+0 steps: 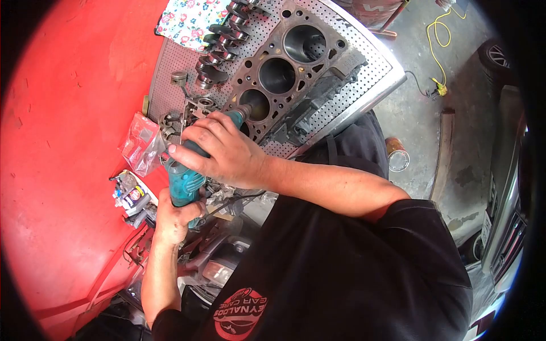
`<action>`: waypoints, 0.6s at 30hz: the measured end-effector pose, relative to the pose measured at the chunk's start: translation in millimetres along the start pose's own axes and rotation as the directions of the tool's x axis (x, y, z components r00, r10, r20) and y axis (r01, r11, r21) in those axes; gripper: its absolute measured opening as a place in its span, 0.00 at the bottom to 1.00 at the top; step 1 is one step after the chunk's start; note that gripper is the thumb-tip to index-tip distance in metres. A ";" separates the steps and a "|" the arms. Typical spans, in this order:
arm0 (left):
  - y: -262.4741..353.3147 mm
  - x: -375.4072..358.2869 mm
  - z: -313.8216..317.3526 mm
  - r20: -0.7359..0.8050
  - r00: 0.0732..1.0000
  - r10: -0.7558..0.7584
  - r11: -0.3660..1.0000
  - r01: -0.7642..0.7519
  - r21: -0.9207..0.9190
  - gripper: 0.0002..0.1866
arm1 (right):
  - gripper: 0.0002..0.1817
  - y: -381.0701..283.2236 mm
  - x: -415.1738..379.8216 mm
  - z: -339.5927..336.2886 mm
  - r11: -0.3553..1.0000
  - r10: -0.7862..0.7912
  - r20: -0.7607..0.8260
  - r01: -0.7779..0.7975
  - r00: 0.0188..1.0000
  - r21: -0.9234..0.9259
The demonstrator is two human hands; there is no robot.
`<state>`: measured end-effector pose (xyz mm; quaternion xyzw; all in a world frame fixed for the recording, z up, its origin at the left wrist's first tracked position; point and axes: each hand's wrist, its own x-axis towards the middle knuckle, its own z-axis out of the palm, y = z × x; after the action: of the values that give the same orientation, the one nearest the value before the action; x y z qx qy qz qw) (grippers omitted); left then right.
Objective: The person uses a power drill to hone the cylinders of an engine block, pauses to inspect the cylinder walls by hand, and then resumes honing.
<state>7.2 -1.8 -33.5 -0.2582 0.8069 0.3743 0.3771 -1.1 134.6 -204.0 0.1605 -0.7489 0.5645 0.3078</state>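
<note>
A teal corded power drill point(186, 185) is held in both my hands. My left hand point(175, 219) is wrapped round its rear handle, at the lower left. Over the front of the body, my right hand point(230, 149) is closed with its thumb on the near side. The drill's nose points up and right at an engine block point(296, 85) with several round cylinder bores. Its tip is at the edge of a lower bore point(253, 105); whatever is fitted at the tip is mostly hidden. The block lies on a perforated metal tabletop point(364, 91).
Beside the block lie a crankshaft point(211, 73), a floral cloth point(190, 24) and a piston point(179, 77). A plastic bag point(142, 145) and bottles point(132, 194) sit left. A can point(398, 156) and a yellow cord point(435, 42) are on the floor; a vehicle point(506, 210) stands right.
</note>
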 end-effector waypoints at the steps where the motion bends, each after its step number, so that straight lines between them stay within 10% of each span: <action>1: 0.6 -4.4 -1.1 -0.009 1.000 -0.006 1.000 0.006 -0.014 0.13 | 0.27 -1.7 1.5 -1.2 1.000 -0.004 0.001 0.004 1.000 -0.001; 18: -3.6 5.4 6.7 0.005 1.000 0.025 1.000 -0.025 0.011 0.11 | 0.31 5.0 -2.6 -3.3 0.999 0.013 0.003 -0.014 1.000 0.044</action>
<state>9.4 0.7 -42.2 -0.2451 0.8112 0.3753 0.3756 -1.1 139.1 -208.8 0.1629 -0.7376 0.5829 0.2994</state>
